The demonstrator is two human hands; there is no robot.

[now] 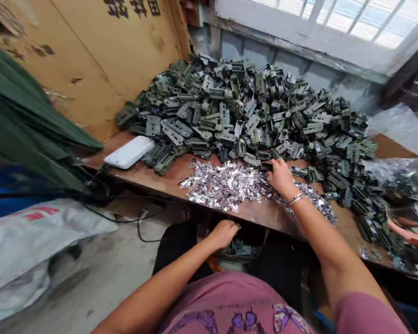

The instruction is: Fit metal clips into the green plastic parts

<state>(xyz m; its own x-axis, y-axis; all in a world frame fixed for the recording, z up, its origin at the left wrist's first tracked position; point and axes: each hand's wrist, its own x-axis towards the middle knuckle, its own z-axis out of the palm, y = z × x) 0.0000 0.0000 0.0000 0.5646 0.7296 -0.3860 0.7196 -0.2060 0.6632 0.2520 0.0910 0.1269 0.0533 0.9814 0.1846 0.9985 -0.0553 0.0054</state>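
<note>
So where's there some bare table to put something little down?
The table shows bare wood between the white device and the left shiny pieces, along the front edge below them, and at right, between more shiny pieces and green parts. The back is crowded with heaped green parts.

We count one left hand (225, 233), one right hand (282, 177) and one bracelet (295, 199).
Beyond the right hand we see one heap of dark green parts (218, 118), too many to count; beside that hand, uncountable shiny pieces (226, 185); well left of it, one white device (129, 152).
</note>
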